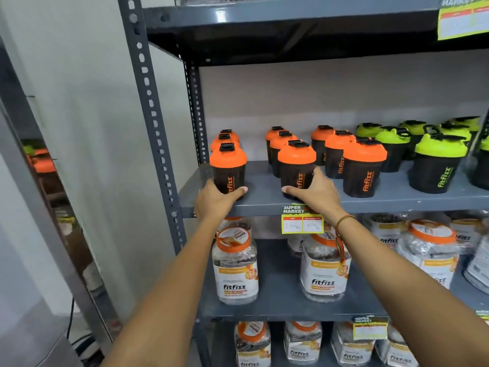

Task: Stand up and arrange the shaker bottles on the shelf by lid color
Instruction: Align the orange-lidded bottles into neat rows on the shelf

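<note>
Black shaker bottles stand upright on the grey metal shelf. Those with orange lids form three front-to-back rows on the left; several with lime-green lids stand on the right. My left hand grips the base of the front bottle of the leftmost row. My right hand grips the base of the front bottle of the second row. The third orange row stands just right of my right hand. Both held bottles rest near the shelf's front edge.
A yellow price tag hangs from the shelf edge under my right wrist. Clear jars with orange lids fill the two shelves below. A perforated upright post bounds the shelf on the left, and another shelf board sits overhead.
</note>
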`<state>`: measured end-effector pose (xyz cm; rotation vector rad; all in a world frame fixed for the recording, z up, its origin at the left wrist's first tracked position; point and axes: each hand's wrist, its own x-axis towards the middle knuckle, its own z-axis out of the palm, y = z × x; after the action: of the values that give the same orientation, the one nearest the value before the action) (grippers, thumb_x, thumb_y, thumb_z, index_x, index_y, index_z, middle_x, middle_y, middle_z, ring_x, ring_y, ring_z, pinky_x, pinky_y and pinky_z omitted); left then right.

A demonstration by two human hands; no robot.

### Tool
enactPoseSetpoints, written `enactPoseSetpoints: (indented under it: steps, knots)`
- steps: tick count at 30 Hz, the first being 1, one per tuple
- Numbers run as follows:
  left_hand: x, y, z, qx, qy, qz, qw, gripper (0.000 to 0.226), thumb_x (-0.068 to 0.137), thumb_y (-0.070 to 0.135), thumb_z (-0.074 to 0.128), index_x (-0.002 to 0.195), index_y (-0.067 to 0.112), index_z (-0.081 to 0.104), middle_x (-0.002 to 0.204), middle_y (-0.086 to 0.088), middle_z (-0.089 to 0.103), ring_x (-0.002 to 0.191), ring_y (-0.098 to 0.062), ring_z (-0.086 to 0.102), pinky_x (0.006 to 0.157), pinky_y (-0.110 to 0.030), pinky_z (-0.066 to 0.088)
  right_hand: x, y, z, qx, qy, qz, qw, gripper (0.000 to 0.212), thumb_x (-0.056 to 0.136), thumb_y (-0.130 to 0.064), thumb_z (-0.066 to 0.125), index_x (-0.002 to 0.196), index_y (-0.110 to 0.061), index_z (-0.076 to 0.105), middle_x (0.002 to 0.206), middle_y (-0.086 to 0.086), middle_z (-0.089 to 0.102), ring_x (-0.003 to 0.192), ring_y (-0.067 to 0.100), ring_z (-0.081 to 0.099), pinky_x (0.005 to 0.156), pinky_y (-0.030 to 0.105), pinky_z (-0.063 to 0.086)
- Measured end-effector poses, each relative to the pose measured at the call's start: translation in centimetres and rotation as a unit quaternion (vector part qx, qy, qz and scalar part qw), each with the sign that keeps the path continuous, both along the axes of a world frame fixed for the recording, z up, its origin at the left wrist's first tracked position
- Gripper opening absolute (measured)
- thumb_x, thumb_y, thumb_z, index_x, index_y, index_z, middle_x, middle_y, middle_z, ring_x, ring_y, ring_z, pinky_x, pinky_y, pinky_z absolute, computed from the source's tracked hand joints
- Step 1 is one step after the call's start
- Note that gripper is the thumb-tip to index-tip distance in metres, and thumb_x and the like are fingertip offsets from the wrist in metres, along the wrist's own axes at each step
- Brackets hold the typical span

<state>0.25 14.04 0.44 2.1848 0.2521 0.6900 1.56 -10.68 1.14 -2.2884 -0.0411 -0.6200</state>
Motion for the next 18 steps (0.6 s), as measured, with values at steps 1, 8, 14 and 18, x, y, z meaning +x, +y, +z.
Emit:
enactPoseSetpoints:
  steps: [1,8,14,18]
  knots:
    - [-0.15,0.02,0.04,-0.001,0.0,-0.004,1.0,0.079,0.055,0.076,0.068,0.114,0.024,0.058,0.111,-0.001,0.07,0.103,-0.028,0.064,0.085,-0.044,0.053,-0.04,0.05,0.03,-0.002,0.001,-0.004,1.0,0.081,0.064,-0.072,0.075,0.119,-0.019,0.048,0.122,0.009,0.067,0.114,0.035,0.062,0.091,0.054,0.052]
    - [-0.59,-0.26,0.34,-0.003,0.008,-0.014,1.0,0.08,0.06,0.072,0.07,0.122,0.023,0.056,0.119,-0.004,0.067,0.111,-0.029,0.061,0.091,-0.05,0.051,-0.32,0.14,0.2,-0.003,0.004,-0.013,1.0,0.079,0.066,-0.07,0.076,0.118,-0.017,0.048,0.121,0.01,0.067,0.114,0.035,0.062,0.091,0.052,0.052]
    - [-0.71,-0.4,0.29,-0.003,0.0,-0.018,1.0,0.081,0.063,0.069,0.071,0.125,0.02,0.055,0.123,-0.004,0.066,0.114,-0.029,0.06,0.093,-0.051,0.051,-0.26,0.08,0.05,-0.003,0.002,-0.007,1.0,0.077,0.066,-0.07,0.075,0.116,-0.017,0.049,0.116,0.006,0.068,0.108,0.032,0.064,0.087,0.048,0.054]
    - [-0.84,-0.48,0.26,0.001,-0.004,-0.02,1.0,0.082,0.063,0.07,0.071,0.125,0.019,0.054,0.123,-0.005,0.065,0.114,-0.03,0.06,0.093,-0.051,0.051,-0.15,-0.03,-0.14,-0.003,-0.006,-0.005,1.0,0.078,0.065,-0.072,0.075,0.115,-0.017,0.049,0.116,0.006,0.069,0.107,0.031,0.064,0.085,0.048,0.055]
